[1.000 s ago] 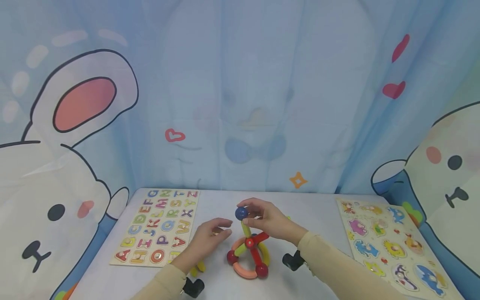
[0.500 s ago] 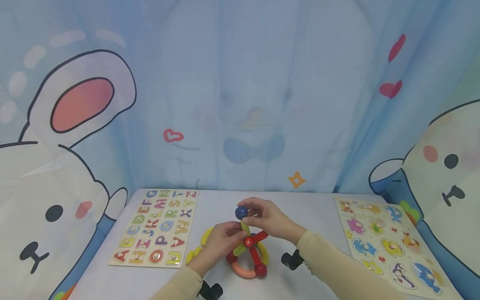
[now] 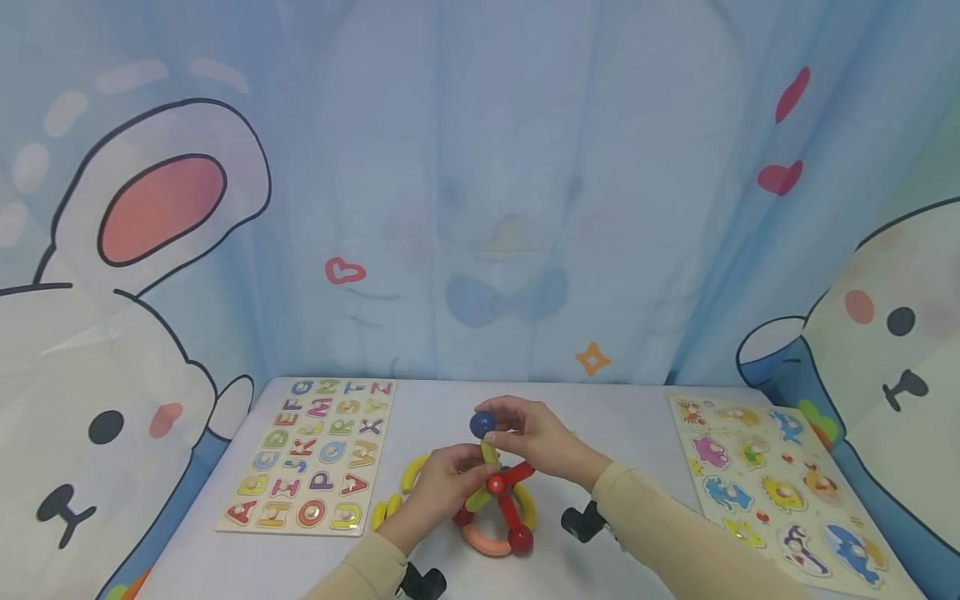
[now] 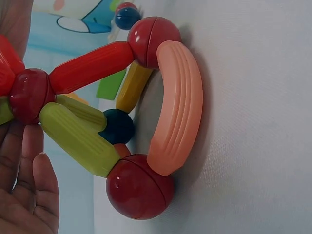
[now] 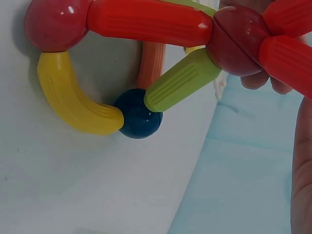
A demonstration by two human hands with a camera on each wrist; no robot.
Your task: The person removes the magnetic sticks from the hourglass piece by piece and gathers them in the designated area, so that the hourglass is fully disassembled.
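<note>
A magnetic stick-and-ball construction stands on the table in the head view. Its ring base has a peach curved stick (image 3: 486,543), a yellow curved stick (image 5: 73,102) and red and dark blue balls. Red and light green sticks slope up to a central red ball (image 4: 31,95). Above it an upright light green stick (image 3: 490,452) carries a blue ball (image 3: 482,424). My right hand (image 3: 538,435) pinches the blue ball at the top. My left hand (image 3: 444,482) grips the upright green stick just over the central ball; part of that grip is hidden.
Left on the table lies an alphabet puzzle board (image 3: 311,458), and an animal puzzle board (image 3: 783,492) lies right. Loose yellow curved sticks (image 3: 411,473) sit beside my left hand. A blue cartoon curtain (image 3: 510,208) hangs behind the table.
My left hand has moved right, from beside the construction onto the upright green stick. The right hand stays at the blue ball. Over the last half second almost nothing shifts.
</note>
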